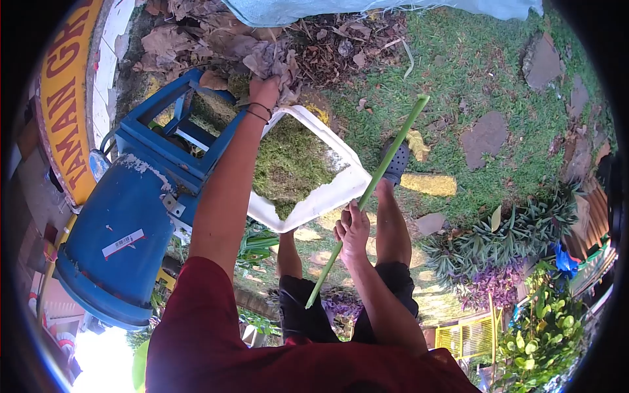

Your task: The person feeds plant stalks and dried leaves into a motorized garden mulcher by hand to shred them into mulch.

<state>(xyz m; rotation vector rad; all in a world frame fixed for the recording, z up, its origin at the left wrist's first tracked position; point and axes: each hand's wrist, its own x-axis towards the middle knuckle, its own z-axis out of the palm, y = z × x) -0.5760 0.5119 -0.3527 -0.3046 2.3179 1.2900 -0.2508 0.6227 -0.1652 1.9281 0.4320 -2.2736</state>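
Note:
My left hand (264,92), with dark bands on the wrist, is closed on a crumpled bunch of dry leaves (278,60). It is at the top corner of a white tub (363,180) with a ragged, broken rim. Grass clippings (288,157) fill the tub. My right hand (354,229) grips a long green stalk (398,150) around its middle. The stalk slants past the tub's right corner, its upper end over the grass. My fingers partly hide it.
A blue metal frame with a blue barrel (118,229) stands left of the tub. A dry leaf heap (354,46) lies beyond, under a pale blue sheet (380,10). Stepping stones (485,136) dot the grass at right. A dark clog (396,164) is on my foot.

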